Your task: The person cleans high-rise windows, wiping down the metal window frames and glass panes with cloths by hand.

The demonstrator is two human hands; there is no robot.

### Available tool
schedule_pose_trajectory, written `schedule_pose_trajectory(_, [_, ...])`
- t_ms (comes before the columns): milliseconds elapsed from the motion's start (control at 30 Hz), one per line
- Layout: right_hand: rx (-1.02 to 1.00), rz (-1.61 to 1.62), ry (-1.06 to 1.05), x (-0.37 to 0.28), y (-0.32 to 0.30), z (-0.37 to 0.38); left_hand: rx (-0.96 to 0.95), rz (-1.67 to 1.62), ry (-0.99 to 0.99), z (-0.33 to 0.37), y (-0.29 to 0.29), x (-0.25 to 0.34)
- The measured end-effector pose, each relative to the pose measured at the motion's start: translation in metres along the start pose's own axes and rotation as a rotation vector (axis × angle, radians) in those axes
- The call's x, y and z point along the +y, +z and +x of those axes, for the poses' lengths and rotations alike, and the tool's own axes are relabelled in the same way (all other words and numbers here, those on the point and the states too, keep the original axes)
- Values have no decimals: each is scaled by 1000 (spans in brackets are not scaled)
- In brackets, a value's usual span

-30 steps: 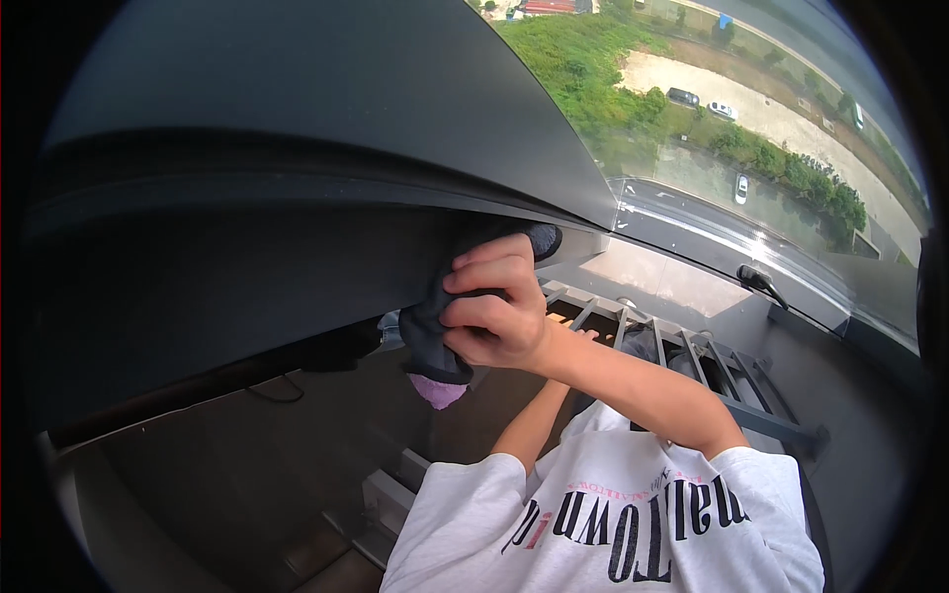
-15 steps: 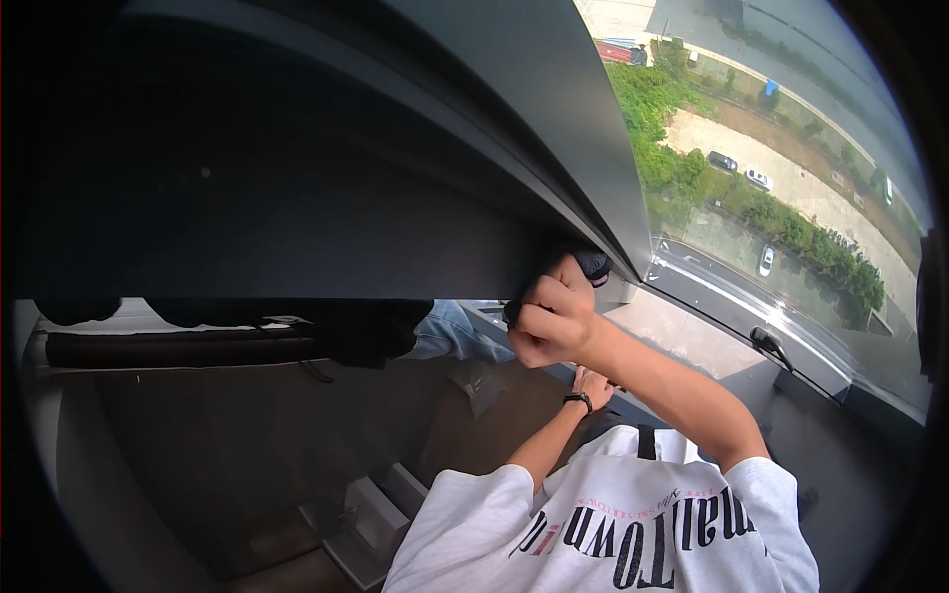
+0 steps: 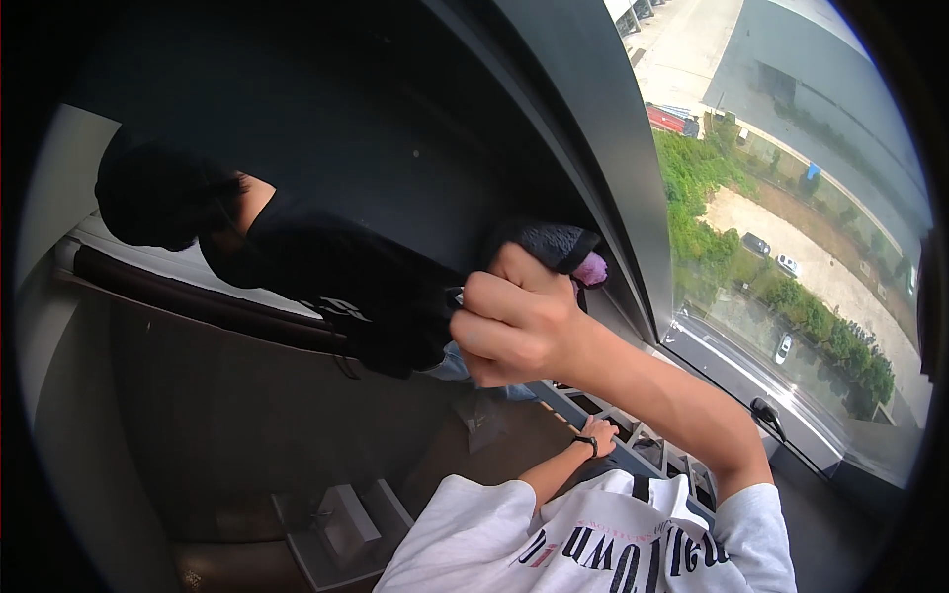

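Observation:
My right hand [image 3: 522, 314] is closed in a fist around a dark cloth [image 3: 556, 247], raised against a dark panel beside the window frame. A fuzzy pink-purple piece [image 3: 592, 269] shows at the cloth's edge. Lower down, my left hand [image 3: 599, 435], with a black band at its wrist, rests on the edge of a blue-grey ledge [image 3: 565, 403]. Its fingers are stretched out and nothing shows in them.
A dark panel [image 3: 395, 128] fills the upper left, next to the window frame [image 3: 618, 188]. Through the window glass [image 3: 761, 366] are trees, cars and a road far below. A black window handle [image 3: 766, 413] sits at right. Another person in black [image 3: 346, 287] stands at left.
My right hand has moved left, bringing more of the cloth and its pink-purple piece into sight. The view has shifted, showing more of the other person. My left hand stays on the ledge.

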State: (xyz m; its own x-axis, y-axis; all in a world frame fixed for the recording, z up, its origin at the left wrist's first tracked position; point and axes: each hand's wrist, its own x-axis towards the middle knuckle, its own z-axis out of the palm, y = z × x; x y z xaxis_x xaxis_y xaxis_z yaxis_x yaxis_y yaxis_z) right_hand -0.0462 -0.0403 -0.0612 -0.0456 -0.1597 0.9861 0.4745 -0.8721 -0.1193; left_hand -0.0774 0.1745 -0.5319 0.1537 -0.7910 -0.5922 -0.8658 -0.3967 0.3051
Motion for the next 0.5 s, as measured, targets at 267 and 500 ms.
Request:
schedule_pose_trajectory(267, [-131,-126,31,3,-15,-54,283,-513,-80,-5,-54,23])
schedule_pose_trajectory(500, [-270,164,496,-8,-58,-93,851,-748,238,-34,-172,83])
